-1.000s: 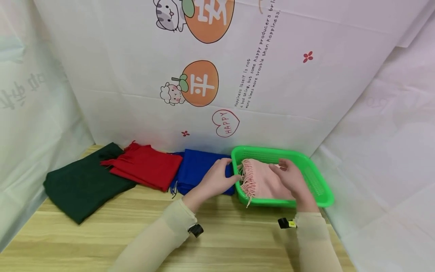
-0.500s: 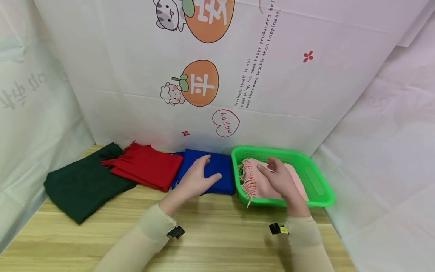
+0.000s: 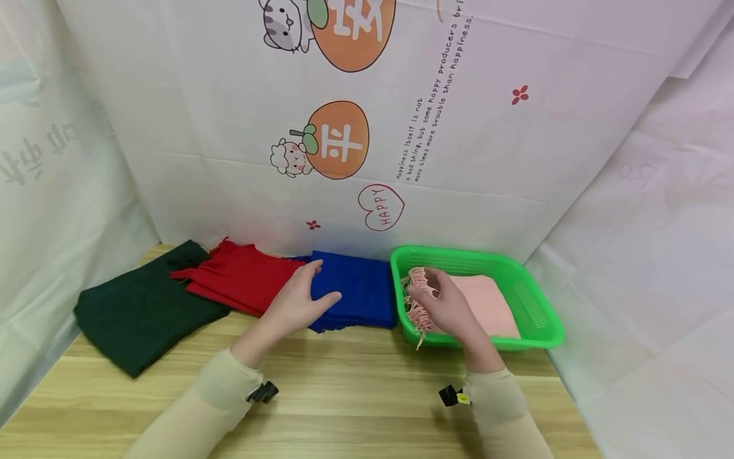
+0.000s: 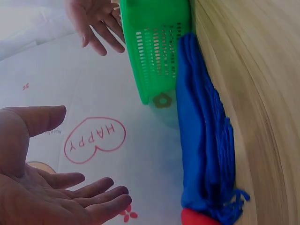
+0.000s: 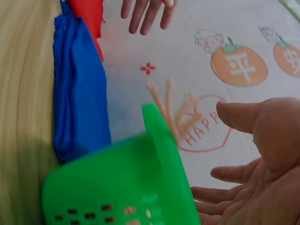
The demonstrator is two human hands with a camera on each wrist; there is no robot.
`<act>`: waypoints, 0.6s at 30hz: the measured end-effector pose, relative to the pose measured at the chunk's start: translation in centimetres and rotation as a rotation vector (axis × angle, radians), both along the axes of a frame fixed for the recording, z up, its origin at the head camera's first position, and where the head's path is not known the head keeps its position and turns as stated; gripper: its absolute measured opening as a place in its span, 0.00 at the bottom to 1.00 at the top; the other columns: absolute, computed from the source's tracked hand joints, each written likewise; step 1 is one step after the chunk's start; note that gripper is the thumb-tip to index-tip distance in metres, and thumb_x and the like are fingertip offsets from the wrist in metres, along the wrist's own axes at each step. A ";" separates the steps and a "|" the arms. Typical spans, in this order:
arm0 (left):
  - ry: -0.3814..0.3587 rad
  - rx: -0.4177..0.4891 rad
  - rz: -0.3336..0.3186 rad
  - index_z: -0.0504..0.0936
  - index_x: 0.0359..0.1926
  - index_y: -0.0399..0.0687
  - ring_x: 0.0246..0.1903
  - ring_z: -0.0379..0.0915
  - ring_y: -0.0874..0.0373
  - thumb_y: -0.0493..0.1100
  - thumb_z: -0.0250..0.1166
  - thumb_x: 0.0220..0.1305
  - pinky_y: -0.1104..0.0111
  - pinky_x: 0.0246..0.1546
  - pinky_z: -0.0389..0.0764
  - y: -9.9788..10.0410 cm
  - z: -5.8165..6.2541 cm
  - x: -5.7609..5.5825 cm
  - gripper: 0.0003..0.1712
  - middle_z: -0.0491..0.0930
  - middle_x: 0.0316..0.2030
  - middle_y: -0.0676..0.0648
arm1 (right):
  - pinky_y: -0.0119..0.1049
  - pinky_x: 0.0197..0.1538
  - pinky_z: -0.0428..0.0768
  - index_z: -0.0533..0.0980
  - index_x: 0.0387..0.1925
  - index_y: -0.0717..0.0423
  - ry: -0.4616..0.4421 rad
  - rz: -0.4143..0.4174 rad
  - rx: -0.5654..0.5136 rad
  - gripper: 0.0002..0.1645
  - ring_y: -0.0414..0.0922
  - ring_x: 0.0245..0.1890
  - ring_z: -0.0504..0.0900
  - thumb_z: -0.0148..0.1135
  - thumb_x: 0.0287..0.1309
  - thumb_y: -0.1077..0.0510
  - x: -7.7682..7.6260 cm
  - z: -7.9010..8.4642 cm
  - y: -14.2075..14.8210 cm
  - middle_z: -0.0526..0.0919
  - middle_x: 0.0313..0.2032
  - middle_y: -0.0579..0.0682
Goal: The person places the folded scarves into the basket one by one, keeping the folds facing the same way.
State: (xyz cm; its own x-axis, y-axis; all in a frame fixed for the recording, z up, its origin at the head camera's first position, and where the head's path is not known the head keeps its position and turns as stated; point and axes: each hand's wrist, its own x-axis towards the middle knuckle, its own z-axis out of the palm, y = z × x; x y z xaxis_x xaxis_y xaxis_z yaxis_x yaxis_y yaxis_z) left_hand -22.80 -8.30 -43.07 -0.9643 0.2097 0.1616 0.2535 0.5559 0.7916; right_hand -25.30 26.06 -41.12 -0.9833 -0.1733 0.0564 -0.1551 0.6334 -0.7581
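Note:
My left hand (image 3: pixel 296 299), fingers extended and thumb spread, hovers over the gap between a folded red scarf (image 3: pixel 246 278) and a folded blue scarf (image 3: pixel 361 290). Nothing is in its grasp; the left wrist view shows the palm (image 4: pixel 42 197) bare. Above the left part of the green basket (image 3: pixel 533 293) is my right hand (image 3: pixel 450 306), its fingers relaxed and holding nothing. Inside the basket lies a folded pink scarf (image 3: pixel 487 306), fringe toward the left rim, partly covered by that hand. The blue scarf lies beside the basket's left wall.
A folded dark green scarf (image 3: pixel 143 306) lies at the far left, its corner under the red one. White printed sheeting (image 3: pixel 459 210) stands behind and at both sides. The wooden table (image 3: pixel 355 395) stretches toward me. Small black wrist cameras (image 3: pixel 262 392) sit at both cuffs.
My left hand has moved left from the basket's rim, across the blue scarf to the red scarf's edge. The right hand has shifted left above the pink scarf. The scarves stay put.

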 end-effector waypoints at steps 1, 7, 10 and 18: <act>0.000 -0.003 0.004 0.55 0.88 0.40 0.80 0.63 0.35 0.58 0.71 0.78 0.36 0.75 0.71 -0.4 0.0 0.1 0.53 0.63 0.82 0.35 | 0.66 0.80 0.66 0.56 0.87 0.62 0.003 0.008 0.001 0.50 0.68 0.80 0.65 0.64 0.82 0.41 0.0 -0.1 -0.3 0.65 0.81 0.68; 0.025 -0.042 0.022 0.55 0.87 0.37 0.81 0.61 0.35 0.58 0.70 0.79 0.37 0.77 0.68 -2.3 -0.7 0.2 0.53 0.63 0.82 0.33 | 0.68 0.78 0.67 0.55 0.87 0.60 0.004 0.033 -0.026 0.52 0.68 0.81 0.64 0.67 0.80 0.40 0.6 -0.3 -1.8 0.64 0.80 0.68; 0.030 -0.058 0.031 0.56 0.87 0.36 0.80 0.62 0.35 0.57 0.70 0.79 0.36 0.77 0.68 -3.2 -1.2 0.3 0.52 0.64 0.82 0.33 | 0.68 0.79 0.67 0.54 0.88 0.59 0.001 0.042 -0.043 0.53 0.68 0.82 0.63 0.69 0.79 0.40 0.9 -0.3 -2.5 0.64 0.81 0.67; 0.026 -0.082 0.065 0.58 0.86 0.35 0.78 0.65 0.33 0.57 0.71 0.78 0.34 0.73 0.72 -5.3 -1.8 0.8 0.51 0.66 0.80 0.32 | 0.67 0.78 0.69 0.58 0.87 0.59 0.068 0.098 0.004 0.52 0.63 0.82 0.64 0.71 0.78 0.43 2.2 -0.4 -5.0 0.64 0.83 0.62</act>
